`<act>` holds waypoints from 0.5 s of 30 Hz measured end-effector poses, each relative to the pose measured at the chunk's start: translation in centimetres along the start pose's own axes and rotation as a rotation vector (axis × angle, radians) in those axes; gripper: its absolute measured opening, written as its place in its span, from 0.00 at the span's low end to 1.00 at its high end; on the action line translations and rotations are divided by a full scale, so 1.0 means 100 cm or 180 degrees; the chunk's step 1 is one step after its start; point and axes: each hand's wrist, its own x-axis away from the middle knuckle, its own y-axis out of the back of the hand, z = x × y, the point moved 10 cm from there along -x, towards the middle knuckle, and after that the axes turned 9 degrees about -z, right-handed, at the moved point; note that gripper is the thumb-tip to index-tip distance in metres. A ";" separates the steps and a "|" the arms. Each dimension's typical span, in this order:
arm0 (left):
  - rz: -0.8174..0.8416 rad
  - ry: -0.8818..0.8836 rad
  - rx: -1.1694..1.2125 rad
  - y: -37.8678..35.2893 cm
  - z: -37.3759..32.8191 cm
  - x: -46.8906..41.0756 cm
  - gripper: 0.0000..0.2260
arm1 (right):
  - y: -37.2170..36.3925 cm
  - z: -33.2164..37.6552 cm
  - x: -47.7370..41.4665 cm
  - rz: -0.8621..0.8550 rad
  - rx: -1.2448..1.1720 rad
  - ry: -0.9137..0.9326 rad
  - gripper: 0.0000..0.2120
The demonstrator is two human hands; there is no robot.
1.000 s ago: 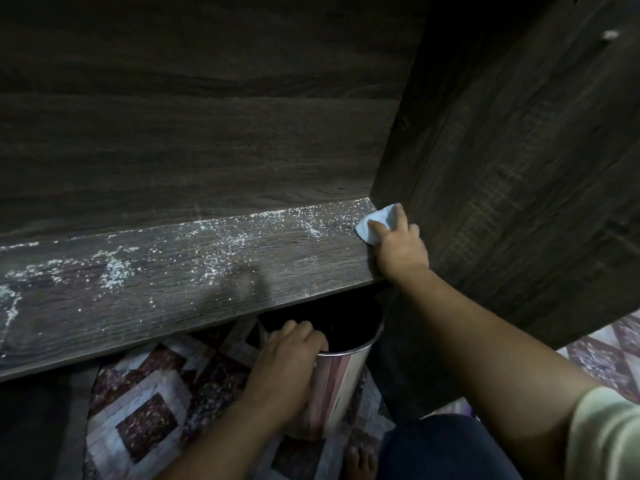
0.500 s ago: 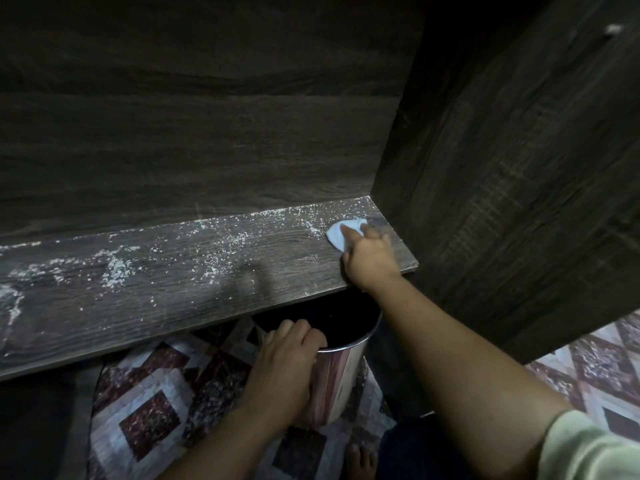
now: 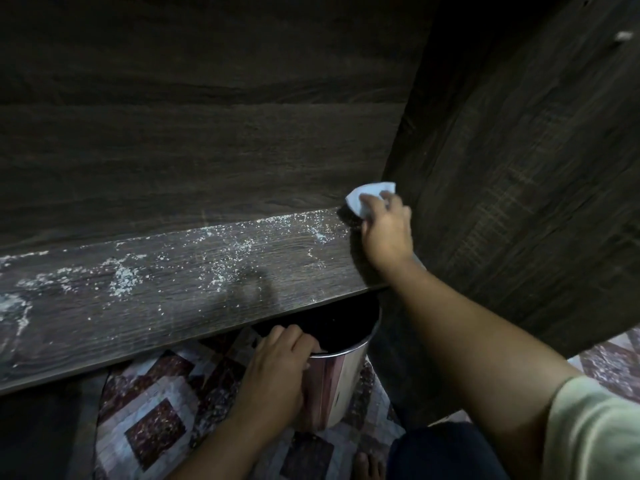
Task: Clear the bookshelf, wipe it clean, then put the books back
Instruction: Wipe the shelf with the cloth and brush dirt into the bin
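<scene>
Board top: the dark wood-grain shelf board lies open leftward, bearing only white specks.
Behind board: a dark wooden back panel walls it.
Board's right end: a dark wooden side panel closes it; the right hand with a white cloth fills that back corner.
Below board's front edge: a shiny round metal bin, the left hand gripping its rim.
</scene>
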 end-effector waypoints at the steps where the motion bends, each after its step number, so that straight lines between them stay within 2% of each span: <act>1: -0.0007 -0.0004 -0.0003 0.000 0.001 0.000 0.17 | 0.001 -0.007 -0.009 0.0002 0.0205 -0.0027 0.21; 3: -0.0022 -0.0021 -0.0012 -0.001 0.002 0.000 0.16 | -0.007 -0.018 -0.023 0.0217 0.0610 0.0043 0.19; 5: -0.0048 -0.0037 -0.0012 -0.001 0.003 0.000 0.15 | -0.029 -0.024 -0.027 0.0691 0.0953 0.0235 0.20; 8: -0.0085 -0.0030 -0.0015 -0.001 0.005 0.000 0.14 | -0.058 -0.035 -0.021 0.1318 0.0893 -0.0103 0.22; 11: -0.0114 0.0017 -0.0004 0.001 0.007 0.000 0.14 | -0.063 -0.037 -0.013 0.1455 0.0730 -0.0439 0.21; 15: -0.0077 0.0082 -0.0002 0.000 0.011 0.001 0.16 | -0.060 -0.009 0.008 0.1224 0.0559 -0.0154 0.22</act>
